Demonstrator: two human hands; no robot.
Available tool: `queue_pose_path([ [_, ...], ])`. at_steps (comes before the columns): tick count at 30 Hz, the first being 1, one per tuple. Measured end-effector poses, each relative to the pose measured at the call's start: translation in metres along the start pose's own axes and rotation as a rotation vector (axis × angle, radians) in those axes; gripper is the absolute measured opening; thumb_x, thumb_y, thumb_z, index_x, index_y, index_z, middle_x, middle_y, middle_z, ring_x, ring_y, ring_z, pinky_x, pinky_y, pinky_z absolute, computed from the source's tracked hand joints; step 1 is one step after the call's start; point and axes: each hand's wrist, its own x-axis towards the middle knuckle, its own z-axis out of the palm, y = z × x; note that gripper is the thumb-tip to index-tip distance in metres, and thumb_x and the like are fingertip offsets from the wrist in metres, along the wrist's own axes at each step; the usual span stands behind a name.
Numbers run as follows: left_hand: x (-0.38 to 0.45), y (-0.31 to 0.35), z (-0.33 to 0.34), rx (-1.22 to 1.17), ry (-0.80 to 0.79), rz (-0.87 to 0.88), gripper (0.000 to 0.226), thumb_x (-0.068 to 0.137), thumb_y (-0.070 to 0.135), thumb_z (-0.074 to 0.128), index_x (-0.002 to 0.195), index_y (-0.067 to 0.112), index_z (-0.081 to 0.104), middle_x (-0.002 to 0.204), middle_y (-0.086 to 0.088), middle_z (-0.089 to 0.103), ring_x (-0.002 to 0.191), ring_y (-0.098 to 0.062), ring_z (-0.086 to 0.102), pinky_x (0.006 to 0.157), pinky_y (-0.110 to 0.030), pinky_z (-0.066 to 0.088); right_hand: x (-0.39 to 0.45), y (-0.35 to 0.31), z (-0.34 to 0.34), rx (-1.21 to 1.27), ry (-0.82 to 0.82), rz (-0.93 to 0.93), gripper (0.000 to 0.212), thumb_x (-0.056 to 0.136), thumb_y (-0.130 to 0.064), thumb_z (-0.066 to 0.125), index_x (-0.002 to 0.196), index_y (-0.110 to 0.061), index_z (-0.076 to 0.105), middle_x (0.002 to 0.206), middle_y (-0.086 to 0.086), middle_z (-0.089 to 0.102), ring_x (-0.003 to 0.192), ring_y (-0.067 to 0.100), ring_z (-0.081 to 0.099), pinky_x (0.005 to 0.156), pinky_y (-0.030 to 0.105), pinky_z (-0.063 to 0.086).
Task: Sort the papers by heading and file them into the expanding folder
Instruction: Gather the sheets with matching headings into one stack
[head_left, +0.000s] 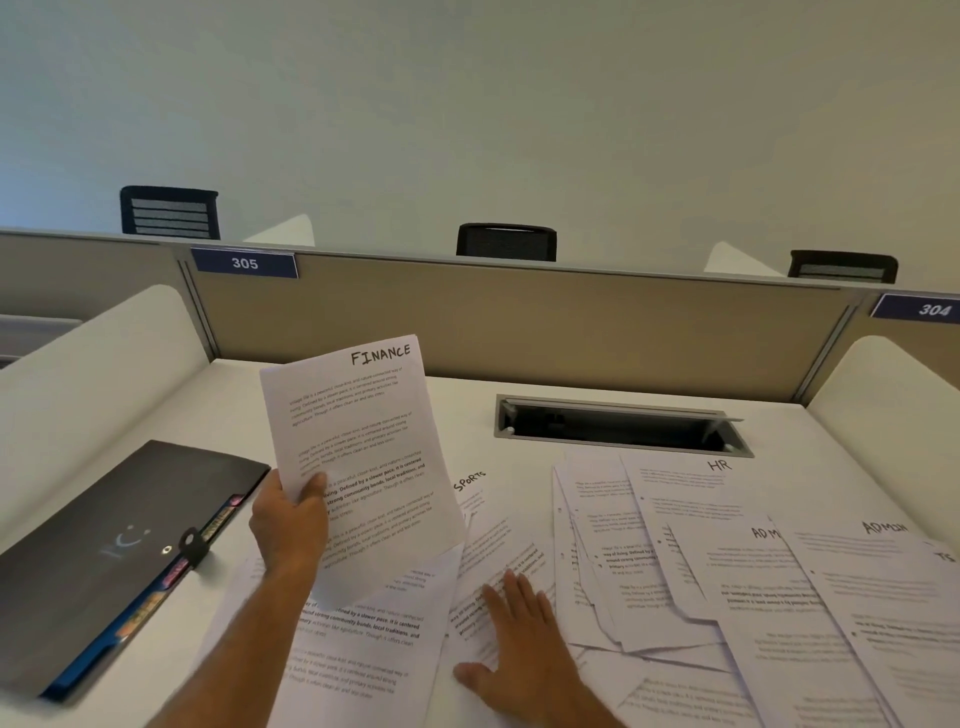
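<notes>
Fingers of the left hand (289, 525) pinch a FINANCE sheet (363, 457), lifted above the desk (457, 405), thumb across its lower left edge. Right hand (519, 644) lies flat, fingers loosely spread, on the scattered papers (727, 597); the closed expanding folder (119, 561) lies left of the pinching fingers.

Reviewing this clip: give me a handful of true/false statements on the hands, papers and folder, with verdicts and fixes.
1. The left hand holds up a sheet headed FINANCE. True.
2. The right hand grips a pen. False: it lies flat, fingers straight, on the papers spread over the desk.
3. The folder lies at the desk's left side, flap closed. True.
4. The HR sheet is inside the folder. False: it lies on the desk, right of the held sheet.
5. The partition sign above the desk reads 310. False: it reads 305.
</notes>
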Motion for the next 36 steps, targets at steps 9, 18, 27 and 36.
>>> queue_pose_path([
  [9,-0.003,-0.003,-0.004,0.009,0.006,-0.007,0.016,0.095,0.021,0.066,0.107,0.028,0.058,0.099,0.000,0.064,0.076,-0.020,0.062,0.064,-0.037,0.054,0.003,0.012,-0.025,-0.085,0.133,0.167,0.058,0.098,-0.054,0.036,0.144,-0.018,0.041,0.151,0.004,0.044,0.137,0.024,0.041,0.111,0.040,0.037],
  [18,-0.005,-0.006,-0.010,0.011,0.018,0.005,0.017,0.096,0.021,0.065,0.105,0.032,0.056,0.096,0.004,0.061,0.071,-0.013,0.061,0.056,-0.026,0.049,-0.006,0.044,-0.061,0.175,0.481,0.482,0.034,0.104,-0.039,0.039,0.109,-0.019,0.066,0.078,-0.009,0.060,0.066,0.008,0.053,0.052,0.017,0.033],
  [27,-0.007,-0.004,-0.009,-0.001,0.018,-0.008,0.021,0.095,0.017,0.066,0.116,0.020,0.063,0.101,-0.001,0.064,0.071,-0.012,0.059,0.055,-0.026,0.046,-0.007,0.044,-0.059,0.309,0.490,0.387,0.027,0.103,-0.031,0.045,0.096,-0.017,0.066,0.078,-0.006,0.064,0.068,0.010,0.059,0.061,0.022,0.048],
  [36,-0.007,0.004,-0.003,-0.005,0.002,-0.007,0.013,0.095,0.018,0.065,0.104,0.025,0.058,0.101,-0.004,0.064,0.078,-0.025,0.062,0.065,-0.037,0.052,-0.011,-0.002,-0.007,0.107,-0.119,-0.088,0.070,0.100,-0.058,0.027,0.159,-0.023,0.012,0.167,-0.002,-0.003,0.154,0.020,-0.009,0.122,0.043,-0.012],
])
